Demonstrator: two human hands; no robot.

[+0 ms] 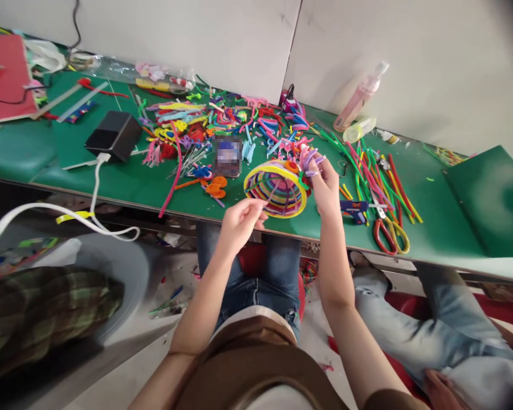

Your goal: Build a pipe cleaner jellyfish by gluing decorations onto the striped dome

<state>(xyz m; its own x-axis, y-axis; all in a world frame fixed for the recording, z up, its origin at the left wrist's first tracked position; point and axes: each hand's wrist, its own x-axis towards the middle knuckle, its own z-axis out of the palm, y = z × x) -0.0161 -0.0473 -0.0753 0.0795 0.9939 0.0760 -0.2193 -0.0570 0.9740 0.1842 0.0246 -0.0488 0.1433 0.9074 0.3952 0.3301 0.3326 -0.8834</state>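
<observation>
A small basket (277, 188) woven from many-coloured pipe cleaners, with a yellow rim, tips toward me over the front of the green table (453, 228). My right hand (325, 185) grips its right rim, fingers closed round purple and pink pipe cleaners. My left hand (239, 222) is closed in a pinch on a thin pink strand at the basket's left rim. Both forearms reach up from my lap.
A heap of loose pipe cleaners (222, 122) covers the table's middle. Red and yellow scissors (391, 233), a blue glue gun (354, 209), a pink spray bottle (359, 97), a black box (113, 135) with white cable. Another person's jeans-clad legs (444, 336) sit at my right.
</observation>
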